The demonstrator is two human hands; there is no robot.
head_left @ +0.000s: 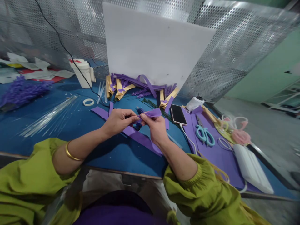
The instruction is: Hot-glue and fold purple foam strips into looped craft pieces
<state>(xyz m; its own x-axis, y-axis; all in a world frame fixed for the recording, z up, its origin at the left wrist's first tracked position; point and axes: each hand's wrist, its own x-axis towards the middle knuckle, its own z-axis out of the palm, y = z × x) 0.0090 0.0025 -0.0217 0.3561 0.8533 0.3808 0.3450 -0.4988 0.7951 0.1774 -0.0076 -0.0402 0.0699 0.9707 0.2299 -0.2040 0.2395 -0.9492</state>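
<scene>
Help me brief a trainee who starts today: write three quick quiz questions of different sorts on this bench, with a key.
1. On which side is the gold bangle worn? A: right; B: left; C: both.
2. True or false: in the picture, the scissors lie to the right of the phone.
3. Fill in: the right hand pinches a strip coloured ____.

Key: 1. B; 2. True; 3. purple.

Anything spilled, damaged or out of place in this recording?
Nothing plainly damaged. Slightly untidy: thin, shiny, clear strips lie loosely fanned, not bundled, across the blue tabletop, left of the left hand. Small pale specks dot the surface nearby.
</scene>
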